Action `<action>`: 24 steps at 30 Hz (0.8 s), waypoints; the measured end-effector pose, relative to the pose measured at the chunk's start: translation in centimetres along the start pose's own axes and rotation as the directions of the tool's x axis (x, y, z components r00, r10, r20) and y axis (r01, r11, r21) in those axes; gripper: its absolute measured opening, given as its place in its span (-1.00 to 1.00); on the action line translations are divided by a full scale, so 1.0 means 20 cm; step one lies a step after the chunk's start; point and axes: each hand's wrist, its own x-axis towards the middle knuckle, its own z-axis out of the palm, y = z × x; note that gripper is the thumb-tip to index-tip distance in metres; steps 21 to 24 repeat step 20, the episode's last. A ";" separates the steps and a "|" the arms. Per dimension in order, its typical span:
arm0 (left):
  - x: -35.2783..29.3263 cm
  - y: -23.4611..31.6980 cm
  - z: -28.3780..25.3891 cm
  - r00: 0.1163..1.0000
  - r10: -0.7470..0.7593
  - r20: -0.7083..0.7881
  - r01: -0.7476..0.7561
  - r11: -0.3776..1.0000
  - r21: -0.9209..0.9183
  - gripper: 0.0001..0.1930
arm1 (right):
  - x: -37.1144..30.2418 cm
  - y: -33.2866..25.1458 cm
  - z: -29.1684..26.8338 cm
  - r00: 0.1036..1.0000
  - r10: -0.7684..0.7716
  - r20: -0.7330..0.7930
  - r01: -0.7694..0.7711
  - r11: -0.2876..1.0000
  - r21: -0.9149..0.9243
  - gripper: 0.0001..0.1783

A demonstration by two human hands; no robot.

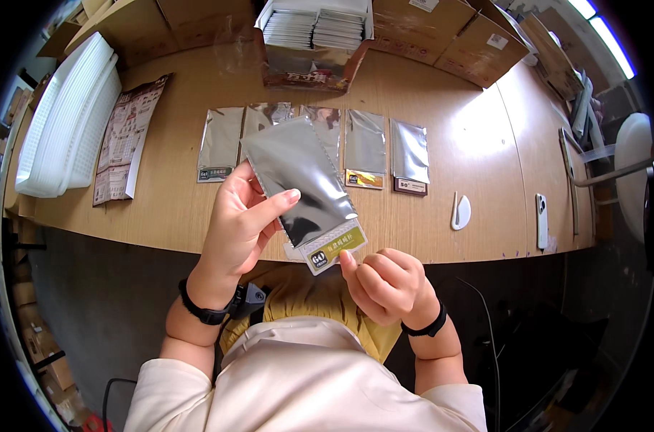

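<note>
My left hand grips a flat silver foil pouch by its left side, thumb on top and fingers behind. The pouch is tilted over the table's front edge. From its lower end sticks out a green and white card. Curled in a loose fist, my right hand has its thumb and fingertips at the card's lower right edge. Beyond the hands lies a row of several similar silver pouches, some with coloured strips at their near ends; the held pouch partly covers two of them.
An open box of packed silver pouches stands at the back, among cardboard cartons. Stacked white plastic baskets and a folded printed sheet are at left. On the right lie a small white cutter and a phone.
</note>
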 end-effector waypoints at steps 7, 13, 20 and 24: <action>0.00 0.03 -0.04 0.995 -0.028 0.092 0.027 1.000 0.012 -0.66 | 0.00 -0.10 0.00 0.358 0.929 0.097 -0.654 0.175 0.736 -0.89; 0.01 0.03 -0.03 0.991 0.035 0.129 -0.047 0.995 0.091 -0.59 | -0.02 -0.06 -0.04 0.233 0.703 0.672 -0.546 -0.478 0.689 -0.92; 0.00 0.01 -0.04 0.989 0.038 0.141 -0.057 0.990 0.132 -0.55 | -0.01 -0.07 -0.03 0.220 0.744 0.631 -0.587 -0.416 0.695 -0.92; 0.00 0.01 -0.04 0.989 0.038 0.141 -0.057 0.990 0.132 -0.55 | -0.01 -0.07 -0.03 0.220 0.744 0.631 -0.587 -0.416 0.695 -0.92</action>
